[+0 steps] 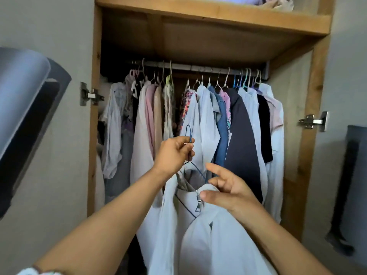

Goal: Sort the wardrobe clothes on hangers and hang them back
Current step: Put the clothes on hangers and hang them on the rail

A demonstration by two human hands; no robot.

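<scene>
My left hand pinches the neck of a thin blue wire hanger, held up in front of the open wardrobe. A pale blue-white garment with a metal zip pull hangs from that hanger below my hands. My right hand pinches the garment's collar edge by the zip pull between thumb and curled fingers, the index finger sticking out. Behind, the wardrobe rail carries several hung clothes in white, pink, blue and dark navy.
The wooden wardrobe frame has open doors with metal hinges on both sides. A shelf above the rail holds folded fabric. A dark glossy object juts in at the left. A gap on the rail shows near its middle.
</scene>
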